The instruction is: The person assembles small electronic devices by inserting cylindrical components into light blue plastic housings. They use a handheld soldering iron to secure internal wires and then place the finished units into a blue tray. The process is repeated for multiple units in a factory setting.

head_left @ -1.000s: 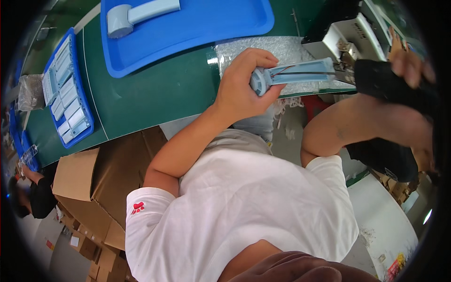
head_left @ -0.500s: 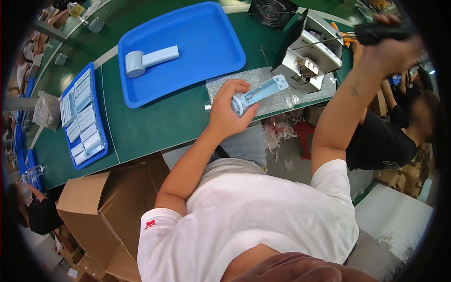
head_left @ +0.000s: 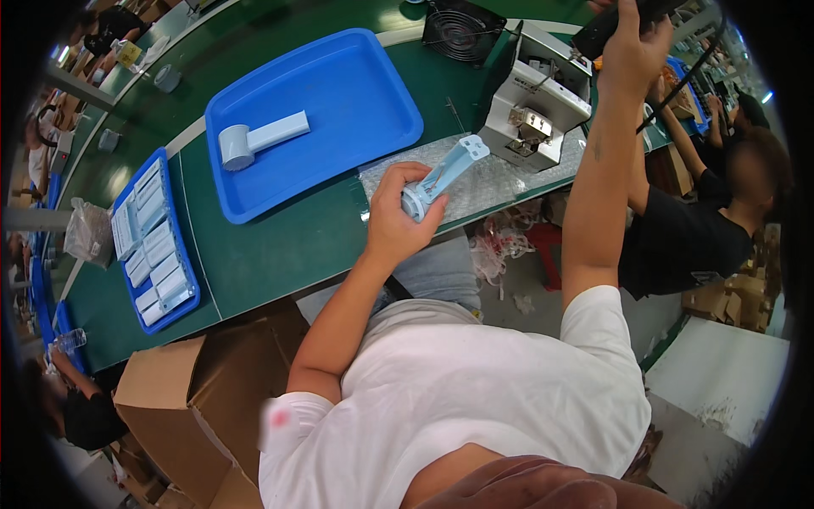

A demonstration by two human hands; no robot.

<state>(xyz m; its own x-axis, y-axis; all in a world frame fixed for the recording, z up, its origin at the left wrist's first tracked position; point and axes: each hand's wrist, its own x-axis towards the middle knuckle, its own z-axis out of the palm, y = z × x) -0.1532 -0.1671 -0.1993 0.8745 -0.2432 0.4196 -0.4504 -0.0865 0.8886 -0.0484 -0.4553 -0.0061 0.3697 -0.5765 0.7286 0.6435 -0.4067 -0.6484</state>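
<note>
My left hand (head_left: 397,222) is closed around a light-blue plastic housing (head_left: 454,171), a round head with a long open-sided handle. Its handle points up and right, and small parts show inside. Raised at the upper right, my right hand (head_left: 636,53) grips a black corded electric screwdriver (head_left: 600,32). The screwdriver's front end is close to a silvery metal box (head_left: 540,127) with an open top, which looks like a screw feeder; whether the tip touches it I cannot tell. Bubble wrap (head_left: 381,174) lies under the box and beyond the housing.
A large blue tray (head_left: 339,76) holds one white fan-shaped housing (head_left: 271,133). Further left, a smaller blue tray (head_left: 191,284) carries several pale parts. A black fan (head_left: 462,32) stands behind. A co-worker (head_left: 695,212) sits at right; an open carton (head_left: 161,373) is below the bench.
My right hand has brought the screwdriver leftward, nearer the metal box. The left hand still holds the housing, with its handle tilted more steeply upward. The whole view has shifted slightly.
</note>
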